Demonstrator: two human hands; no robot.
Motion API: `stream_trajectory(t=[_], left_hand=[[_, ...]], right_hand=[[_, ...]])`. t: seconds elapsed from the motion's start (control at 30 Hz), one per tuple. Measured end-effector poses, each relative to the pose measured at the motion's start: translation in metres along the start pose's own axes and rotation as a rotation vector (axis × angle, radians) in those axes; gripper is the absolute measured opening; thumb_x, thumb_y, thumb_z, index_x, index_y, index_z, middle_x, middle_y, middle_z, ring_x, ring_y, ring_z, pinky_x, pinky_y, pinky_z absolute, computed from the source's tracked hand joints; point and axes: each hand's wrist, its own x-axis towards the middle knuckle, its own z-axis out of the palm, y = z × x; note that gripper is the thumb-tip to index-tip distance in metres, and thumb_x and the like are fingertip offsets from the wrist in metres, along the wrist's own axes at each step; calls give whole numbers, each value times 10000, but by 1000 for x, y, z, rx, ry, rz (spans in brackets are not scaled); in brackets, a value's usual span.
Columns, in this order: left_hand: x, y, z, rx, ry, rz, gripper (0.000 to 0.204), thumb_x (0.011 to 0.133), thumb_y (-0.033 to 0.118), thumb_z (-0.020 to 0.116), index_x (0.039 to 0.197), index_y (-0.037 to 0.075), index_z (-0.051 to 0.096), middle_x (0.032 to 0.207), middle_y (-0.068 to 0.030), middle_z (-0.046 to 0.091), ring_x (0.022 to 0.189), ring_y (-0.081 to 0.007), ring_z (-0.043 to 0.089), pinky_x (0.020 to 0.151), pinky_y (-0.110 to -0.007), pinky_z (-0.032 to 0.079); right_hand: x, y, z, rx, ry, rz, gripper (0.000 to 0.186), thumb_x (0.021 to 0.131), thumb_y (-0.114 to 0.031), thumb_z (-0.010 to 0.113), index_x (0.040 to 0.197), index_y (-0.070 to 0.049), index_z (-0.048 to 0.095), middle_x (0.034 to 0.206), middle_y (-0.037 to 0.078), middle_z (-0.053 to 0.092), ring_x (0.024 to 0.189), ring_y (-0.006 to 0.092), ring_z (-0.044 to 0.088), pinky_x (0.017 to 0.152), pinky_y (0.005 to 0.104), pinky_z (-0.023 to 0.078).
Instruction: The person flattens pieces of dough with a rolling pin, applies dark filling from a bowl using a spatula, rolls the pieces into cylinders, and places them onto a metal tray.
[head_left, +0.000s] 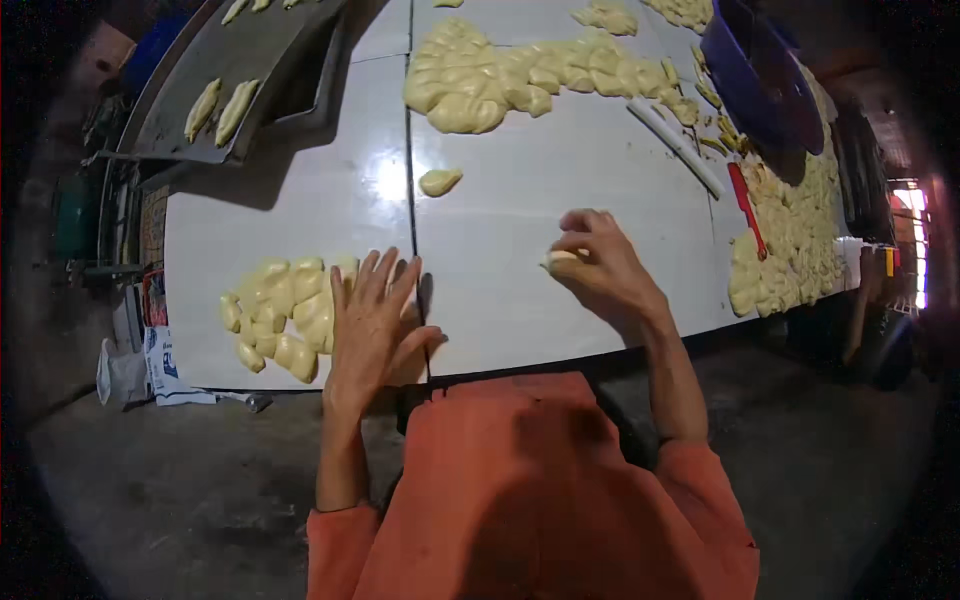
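My left hand (370, 325) is spread with its fingers apart, over the right edge of a cluster of pale yellow dough pieces (275, 310) at the near left of the white table. Whether it presses on the dough there is hidden beneath the palm. Further right, my right hand (605, 265) curls its fingers around a small piece of dough (566, 262), whose pale end shows at the fingertips just over the tabletop. A single dough lump (440, 181) lies alone beyond and between my hands.
A larger mass of dough pieces (480, 85) spreads along the far side. A white rod (675, 145), a red-handled tool (745, 205), a purple basin (760, 80) and more dough (790, 240) are at right. A metal tray (190, 80) bearing shaped dough stands at far left.
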Motion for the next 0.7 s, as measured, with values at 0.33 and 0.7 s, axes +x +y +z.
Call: stream_trajectory(t=[0.33, 0.7], left_hand=[[66, 117, 72, -32, -132, 246, 835, 896, 439, 695, 1547, 27, 373, 1577, -205, 424, 1482, -344, 394, 1207, -629, 237], [44, 128, 98, 109, -177, 121, 842, 954, 586, 586, 1589, 88, 347, 1660, -175, 300, 1537, -357, 282, 1167, -744, 157]], right_hand=[[-13, 42, 2, -470, -131, -506, 858, 968, -670, 478, 1532, -26, 418, 1573, 210, 439, 1476, 368, 394, 1222, 574, 242], [-31, 82, -13, -708, -153, -452, 807, 960, -664, 510, 1545, -112, 440, 1637, 103, 380, 1521, 331, 325, 1207, 709, 129]])
